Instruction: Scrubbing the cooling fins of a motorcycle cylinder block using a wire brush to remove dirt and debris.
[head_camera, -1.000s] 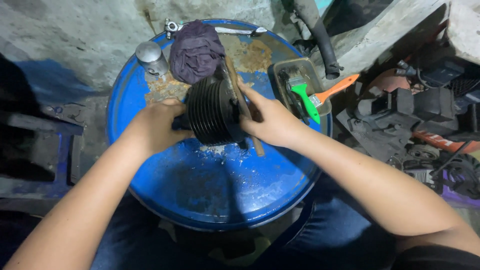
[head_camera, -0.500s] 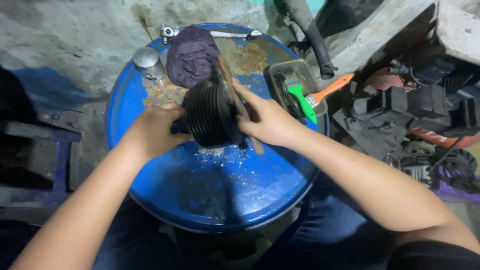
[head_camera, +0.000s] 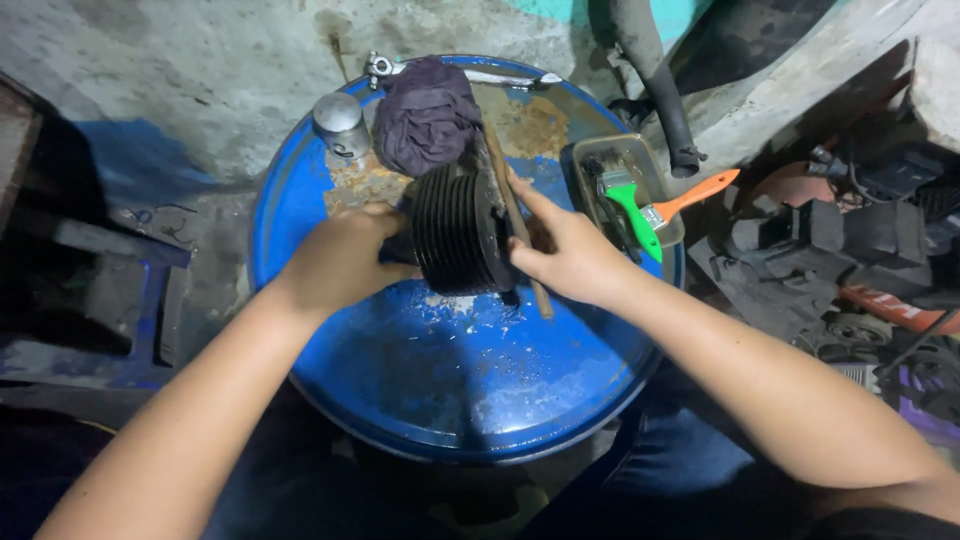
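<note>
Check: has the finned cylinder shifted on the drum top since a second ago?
No clear shift. The black finned cylinder sits just below the dark rag, beside the tray, as before, between left hand and right hand.

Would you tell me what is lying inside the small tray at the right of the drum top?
The tray holds a green brush with an orange handle. Its floor beneath the brush is hidden.

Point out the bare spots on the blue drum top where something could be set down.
Free: the near half of the drum top, between the finned cylinder and the near rim. Crowded: the far side, with the metal can, dark rag, tray of brushes, and both hands, left and right.
</note>
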